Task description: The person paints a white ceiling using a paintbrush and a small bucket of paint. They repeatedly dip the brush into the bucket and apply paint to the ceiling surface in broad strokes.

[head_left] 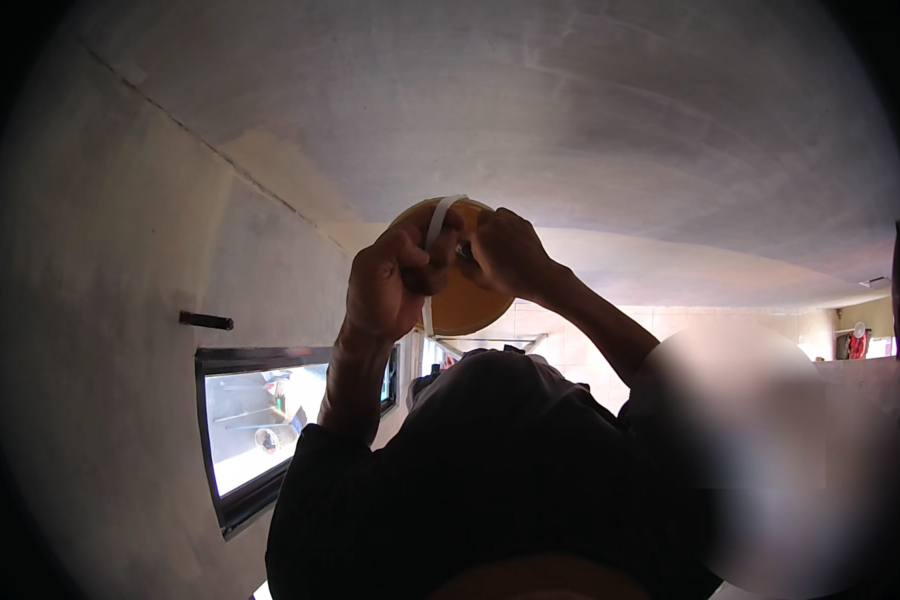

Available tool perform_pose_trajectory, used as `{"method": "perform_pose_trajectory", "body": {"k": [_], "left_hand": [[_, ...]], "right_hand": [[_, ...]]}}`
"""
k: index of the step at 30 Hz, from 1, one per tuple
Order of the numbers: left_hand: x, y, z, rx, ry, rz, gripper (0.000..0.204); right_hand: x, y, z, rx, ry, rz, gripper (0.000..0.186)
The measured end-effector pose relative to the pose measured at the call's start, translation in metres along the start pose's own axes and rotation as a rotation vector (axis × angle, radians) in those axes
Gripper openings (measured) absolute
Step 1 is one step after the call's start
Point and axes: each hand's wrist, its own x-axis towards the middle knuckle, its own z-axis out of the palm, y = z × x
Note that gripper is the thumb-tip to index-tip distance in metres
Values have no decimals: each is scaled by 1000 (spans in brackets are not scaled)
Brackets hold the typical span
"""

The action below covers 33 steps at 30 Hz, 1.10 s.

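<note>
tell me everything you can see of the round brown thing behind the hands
The round brown thing looks smooth and orange-brown, with a pale edge at the top; its material is unclear. A white strip crosses its left part. The left hand overlaps its left side, the right hand its upper right; whether either touches it is hidden.

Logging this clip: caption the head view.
Left hand and right hand, close together at a round amber object with a white strip.
</note>
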Motion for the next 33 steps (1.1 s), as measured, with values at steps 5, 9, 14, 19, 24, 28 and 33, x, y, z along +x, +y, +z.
{"method": "perform_pose_trajectory", "body": {"k": [5,9,14,19,24,28,33], "left_hand": [[-1,-1,1,-34,5,-8,53],[-1,-4,-9,-88,-35,-17,53],[-3,-24,-27,-5,138,4,69],[10,-14,-31,-201,-29,13,53],[20,-13,-27,-146,14,22,43],[28,-16,-23,-33,147,6,46],[23,-9,-16,-15,129,-19,36]], "right_hand": [[-7,-3,-18,48,27,43,24],[-16,-1,-27,71,191,8,21],[-32,1,-25,-171,220,-166,15],[-20,6,-9,122,431,-58,25],[-17,9,-7,445,76,267,39],[-18,11,3,655,-48,286,42],[-21,0,-14,423,109,85,38]]}}
